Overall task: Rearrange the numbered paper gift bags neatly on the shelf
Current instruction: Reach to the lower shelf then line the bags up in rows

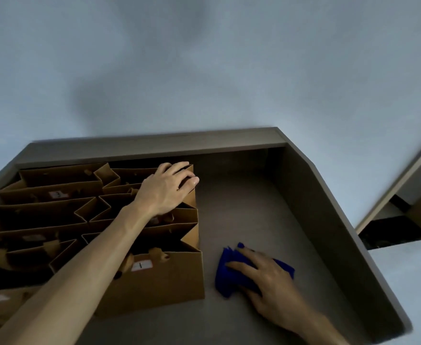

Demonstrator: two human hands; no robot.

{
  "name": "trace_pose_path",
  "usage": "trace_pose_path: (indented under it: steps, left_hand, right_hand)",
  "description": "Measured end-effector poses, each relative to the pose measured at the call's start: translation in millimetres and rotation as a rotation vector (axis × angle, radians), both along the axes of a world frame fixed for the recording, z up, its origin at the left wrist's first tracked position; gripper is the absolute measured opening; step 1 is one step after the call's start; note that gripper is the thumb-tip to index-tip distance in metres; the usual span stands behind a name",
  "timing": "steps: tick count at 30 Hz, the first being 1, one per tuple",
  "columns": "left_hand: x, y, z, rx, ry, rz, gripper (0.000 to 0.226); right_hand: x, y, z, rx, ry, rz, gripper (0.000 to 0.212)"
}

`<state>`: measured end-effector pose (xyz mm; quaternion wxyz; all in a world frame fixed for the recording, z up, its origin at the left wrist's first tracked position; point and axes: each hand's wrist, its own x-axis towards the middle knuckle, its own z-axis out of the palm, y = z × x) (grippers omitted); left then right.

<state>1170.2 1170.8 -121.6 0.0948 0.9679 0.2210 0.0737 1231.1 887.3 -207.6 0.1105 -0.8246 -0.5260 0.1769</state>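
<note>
Several brown paper gift bags stand in two rows on the left half of the grey shelf (241, 207). The nearest right-hand bag (162, 282) carries a white label marked 1. A bag at the back left (57, 192) has a label that reads 3. My left hand (167, 188) reaches over the rows and rests on the top edge of the back right bag (189, 195), fingers curled over its rim. My right hand (261, 272) lies flat on a folded blue cloth (232, 272) on the bare shelf to the right of the bags.
The shelf has a raised back rim (154, 143) and a right side wall (329, 220). A pale wall rises behind it. At the far right, a second piece of furniture (408, 207) with a dark gap shows beyond the side wall.
</note>
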Motion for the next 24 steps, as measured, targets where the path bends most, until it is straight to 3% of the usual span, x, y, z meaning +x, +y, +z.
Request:
trace_pose_path:
  steps: [4, 5, 6, 7, 9, 11, 12, 13, 14, 15, 16, 17, 18, 20, 24]
  left_hand:
    - [1.0, -1.0, -0.5, 0.010, 0.000, -0.001, 0.048]
    - [1.3, -1.1, -0.9, 0.014, -0.001, -0.001, 0.048]
    - [1.5, -1.5, -1.4, 0.018, -0.002, 0.000, 0.048]
    - [1.5, -1.9, -1.5, 0.021, -0.002, 0.001, 0.048]
    - [1.0, -3.1, -1.7, 0.026, -0.006, -0.001, 0.048]
    - [0.4, -3.9, -1.6, 0.028, -0.014, -0.005, 0.048]
    - [0.2, -4.0, -1.8, 0.022, -0.018, -0.007, 0.048]
    - [0.1, -3.9, -2.1, 0.012, -0.024, -0.008, 0.048]
    - [0.1, -3.0, -2.7, -0.002, -0.031, -0.009, 0.048]
    - [-0.1, -2.1, -2.6, -0.018, -0.039, -0.013, 0.049]
    - [-0.3, -0.6, -1.6, -0.044, -0.052, -0.022, 0.050]
    - [-0.9, 1.4, 0.5, -0.083, -0.069, -0.034, 0.051]
    - [-2.2, 3.6, 4.3, -0.134, -0.088, -0.044, 0.051]
    - [-7.8, 10.0, 15.2, -0.221, -0.123, -0.045, 0.049]
    - [-33.1, 33.0, 35.0, -0.200, -0.123, -0.027, 0.039]
  right_hand:
    - [-35.2, -72.2, 33.1, -0.069, 0.090, 0.222, 0.051]
    - [-37.0, -38.2, -23.9, -0.028, 0.106, 0.179, 0.053]
    - [-19.2, -31.2, -92.5, -0.190, -0.018, 0.297, 0.056]
    - [-1.9, -8.4, -166.8, -0.125, -0.189, 0.378, 0.062]
    - [3.1, 33.1, -244.4, 0.018, -0.105, 0.554, 0.081]
    - [-33.6, 25.6, -178.5, 0.024, 0.112, 0.457, 0.068]
    - [-59.5, 5.7, -98.1, -0.007, 0.214, 0.480, 0.064]
    - [-96.0, 0.3, -51.2, 0.087, 0.209, 0.586, 0.055]
    - [-108.4, -21.9, 19.2, -0.084, 0.204, 0.602, 0.049]
    - [-100.3, 36.8, -24.5, -0.053, 0.259, 0.604, 0.053]
    - [-101.1, 45.5, -17.5, -0.179, 0.222, 0.431, 0.058]
    - [-97.8, 43.1, -14.0, -0.089, 0.169, 0.398, 0.061]
    - [-109.3, 33.2, -6.5, -0.077, 0.144, 0.548, 0.062]
    - [-104.6, 40.5, 10.4, -0.084, 0.069, 0.607, 0.058]
    - [-84.8, 36.0, 55.8, 0.279, 0.049, 0.442, 0.037]
